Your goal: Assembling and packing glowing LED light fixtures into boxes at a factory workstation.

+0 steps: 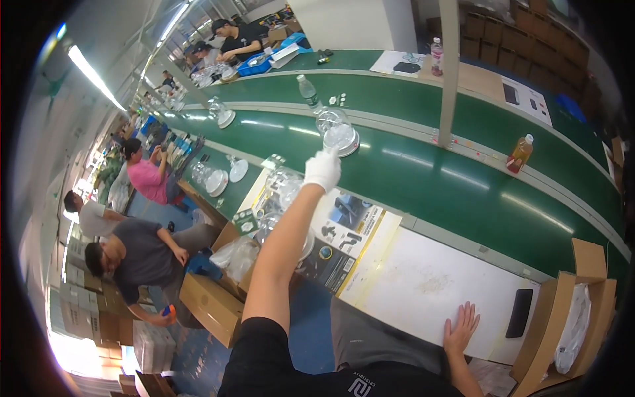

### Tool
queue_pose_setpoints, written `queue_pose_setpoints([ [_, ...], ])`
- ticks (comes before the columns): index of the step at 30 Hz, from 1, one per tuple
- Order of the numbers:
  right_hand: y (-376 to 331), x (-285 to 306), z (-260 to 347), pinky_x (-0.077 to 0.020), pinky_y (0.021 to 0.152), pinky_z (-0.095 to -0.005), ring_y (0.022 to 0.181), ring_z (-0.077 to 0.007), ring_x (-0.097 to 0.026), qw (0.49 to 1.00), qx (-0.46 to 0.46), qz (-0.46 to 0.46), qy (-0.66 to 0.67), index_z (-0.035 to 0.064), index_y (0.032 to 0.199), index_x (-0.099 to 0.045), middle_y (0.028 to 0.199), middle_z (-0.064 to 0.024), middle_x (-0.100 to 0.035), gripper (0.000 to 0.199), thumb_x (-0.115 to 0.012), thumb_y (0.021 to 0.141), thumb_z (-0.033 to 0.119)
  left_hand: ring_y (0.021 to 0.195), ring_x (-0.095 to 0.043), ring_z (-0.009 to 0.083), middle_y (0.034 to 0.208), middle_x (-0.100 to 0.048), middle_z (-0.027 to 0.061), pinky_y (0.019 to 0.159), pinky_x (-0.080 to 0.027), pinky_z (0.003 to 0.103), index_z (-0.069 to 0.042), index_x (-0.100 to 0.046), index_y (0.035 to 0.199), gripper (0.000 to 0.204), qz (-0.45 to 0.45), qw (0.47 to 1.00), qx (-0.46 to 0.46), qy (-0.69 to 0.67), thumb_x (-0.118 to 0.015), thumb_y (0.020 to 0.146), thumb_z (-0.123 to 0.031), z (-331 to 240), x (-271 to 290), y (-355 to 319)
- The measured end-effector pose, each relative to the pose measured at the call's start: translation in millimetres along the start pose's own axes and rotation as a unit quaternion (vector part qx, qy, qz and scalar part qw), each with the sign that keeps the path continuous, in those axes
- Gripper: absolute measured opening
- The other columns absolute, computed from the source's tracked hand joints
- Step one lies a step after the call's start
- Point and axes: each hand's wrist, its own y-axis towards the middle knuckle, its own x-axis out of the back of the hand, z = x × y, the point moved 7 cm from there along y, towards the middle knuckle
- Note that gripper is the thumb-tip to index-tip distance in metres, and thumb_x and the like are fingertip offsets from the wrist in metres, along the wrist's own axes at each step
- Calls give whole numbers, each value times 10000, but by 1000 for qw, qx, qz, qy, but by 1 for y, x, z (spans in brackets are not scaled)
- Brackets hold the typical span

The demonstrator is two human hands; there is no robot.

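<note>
My left hand (322, 171), in a white glove, reaches out over the green conveyor belt (410, 172). Its curled fingers meet the near rim of a clear plastic vessel (340, 137) with a round white base, which lies tilted on the belt; the fingertips are partly hidden. Under my left forearm, more clear vessels (284, 188) stand on a printed cardboard sheet (344, 228). My bare right hand (461, 329) rests flat, fingers spread, on the white worktable (423, 278), holding nothing.
A black phone (519, 313) lies by an open carton (562, 331) at the right. Across the belt stand a drink bottle (520, 153) and a metal post (448, 79). An empty clear bottle (308, 91) is beyond the vessel. A co-worker (149, 255) bends over cartons at the left.
</note>
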Motion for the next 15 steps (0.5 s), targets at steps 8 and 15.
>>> queue_pose_setpoints([
  [8, 7, 2, 0, -147, 1203, -618, 1475, -391, -293, 1000, -16, 24, 11, -16, 1382, -482, 1536, -191, -406, 615, -654, 854, 249, 1257, -563, 360, 1491, -431, 161, 976, -497, 505, -131, -373, 1487, 545, 67, 985, 113, 113, -477, 956, -199, 21, -43, 143],
  [15, 9, -1, -7, -172, 1188, -637, 1456, -400, -318, 999, -26, 31, 9, -13, 1367, -494, 1517, -192, -422, 605, -666, 851, 253, 1168, -636, 377, 1268, -651, 207, 980, -499, 472, -107, -451, 1413, 505, 133, 979, 149, 45, -519, 957, -313, 17, -75, 209],
])
